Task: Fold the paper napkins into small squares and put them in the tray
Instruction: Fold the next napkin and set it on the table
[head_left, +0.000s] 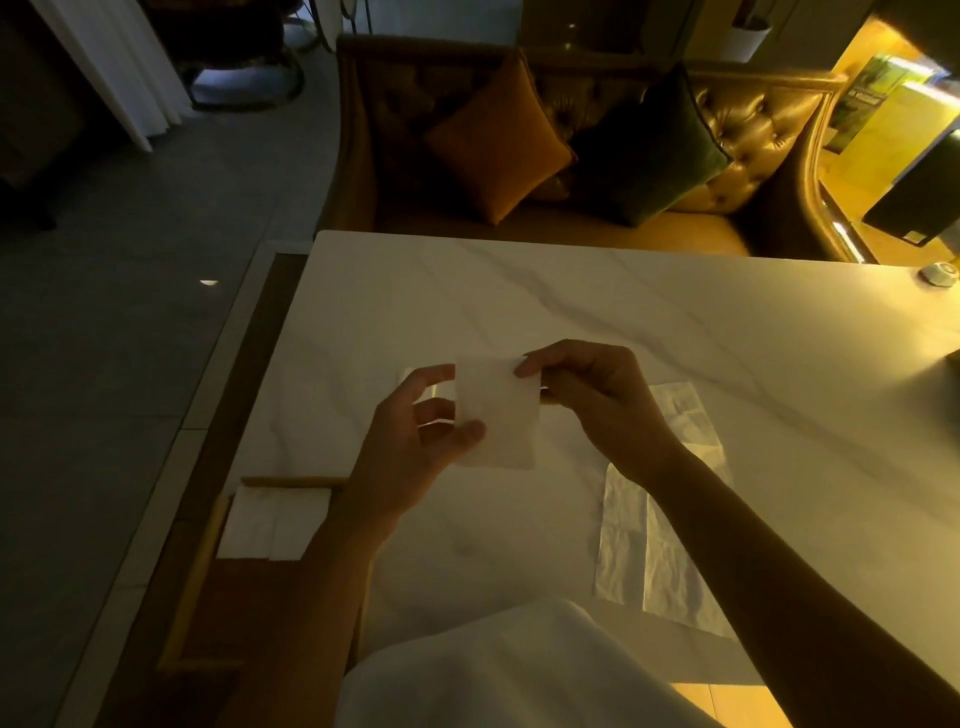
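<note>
- A white garment fills the bottom of the view, with both bare forearms reaching forward from it over a marble table
- Close in on the person's left, a wooden tray lies with its long side running away from the body. Folded napkins sit side by side at its far end, touching, and the near part of its floor is too dark to read
- Close in on the right, unfolded napkins lie flat and overlapping on the marble, well apart from the tray
- Farther out, between the two, both hands hold the held napkin up off the table. The left hand pinches its lower left edge, thumb on the near face and fingers behind. The right hand pinches the upper right corner between thumb and forefinger, its other fingers curled
- The held napkin looks slightly taller than wide, with its long axis pointing away from the person. It is probably finished or one fold short of a small square; the dim light leaves that unsettled
- The coming move turns on one relation: the tray lies back toward the body and to the left of the held napkin, so the left hand is the nearer carrier. The tray's far rim looks like the one edge to lift over
- Beyond the hands the marble runs to the far edge, with a small round object near the far right corner
- Behind the table stands a tufted sofa with an orange cushion and a dark green cushion
</note>
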